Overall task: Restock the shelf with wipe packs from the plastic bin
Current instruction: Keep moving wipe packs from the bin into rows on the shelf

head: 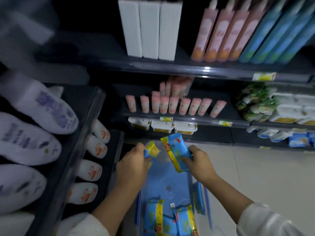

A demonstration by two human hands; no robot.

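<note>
The left hand (133, 163) is clamped on one wipe pack (152, 150), fingers curled round its lower part so that the yellow-banded end projects upward. The right hand (200, 163) is clamped on a second wipe pack (177, 150), gripping its lower end with the pack tilted up and to the left. Both packs are held above the far end of the plastic bin (168, 181), just beside each other; whether they touch cannot be determined. One pack per hand is probably a way of carrying two units to the shelf in a single transfer. The end grip leaves most of each pack free for insertion into a row.

The bin stands on the pale floor (264, 176) in front of the shelving. Its blue base is largely bare. Loose packs (153, 215) lie at the near end, and an edge-on pack (198, 196) stands at the right wall; which side of the wall it is on cannot be told.

Directly ahead, a low shelf carries white tubs (163, 126). The shelf above carries a row of pink packs (170, 104), with green packs (252, 103) to the right. Blue packs (298, 139) on the bottom shelf at far right resemble the held product and are the probable destination; blur prevents confirmation.

Obstructions: each shelf front overhangs the level below it, which limits the approach to the low shelves. A side shelf unit holding white pouches (97, 145) stands close beside the left forearm.
</note>
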